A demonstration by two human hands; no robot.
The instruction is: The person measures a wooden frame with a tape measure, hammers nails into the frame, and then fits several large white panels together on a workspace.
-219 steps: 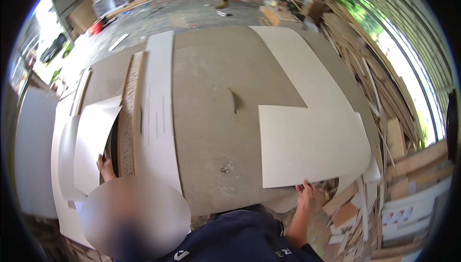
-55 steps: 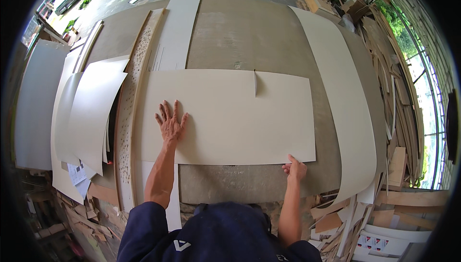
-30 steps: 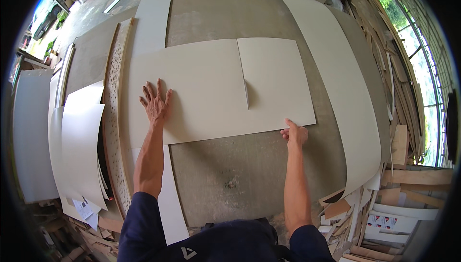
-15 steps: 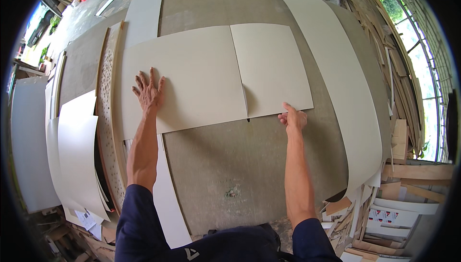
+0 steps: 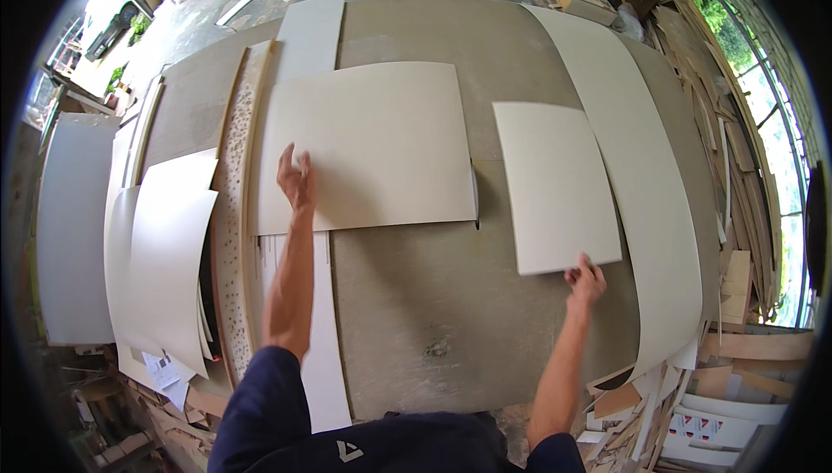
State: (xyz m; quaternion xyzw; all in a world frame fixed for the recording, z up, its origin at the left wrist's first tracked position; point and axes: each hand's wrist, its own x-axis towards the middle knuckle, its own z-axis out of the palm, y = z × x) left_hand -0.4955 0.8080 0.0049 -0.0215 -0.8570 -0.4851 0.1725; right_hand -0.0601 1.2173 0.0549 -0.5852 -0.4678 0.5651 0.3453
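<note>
In my right hand (image 5: 587,282) is the near edge of a smaller white sheet (image 5: 559,187), pinched between thumb and fingers. That sheet lies apart from a larger white sheet (image 5: 373,139), with a strip of bare brown tabletop between them. Over the left part of the larger sheet is my left hand (image 5: 297,180), slightly blurred, its fingers apart and holding nothing. Whether it touches the sheet I cannot tell. Along the larger sheet's right edge shows a thin strip (image 5: 475,194) with a dark tip, too small to name.
A long white strip (image 5: 641,170) curves down the table's right side. Left of the large sheet runs a speckled board (image 5: 234,170) with wooden edging, beside glossy white sheets (image 5: 169,248). Wood offcuts (image 5: 728,135) are piled along the right. A second white panel (image 5: 316,31) lies partly under the large sheet.
The smaller sheet has moved right and toward me with my right hand, parting from the larger one. My left hand, spread flat before, has changed shape with its fingers drawn together somewhat.
</note>
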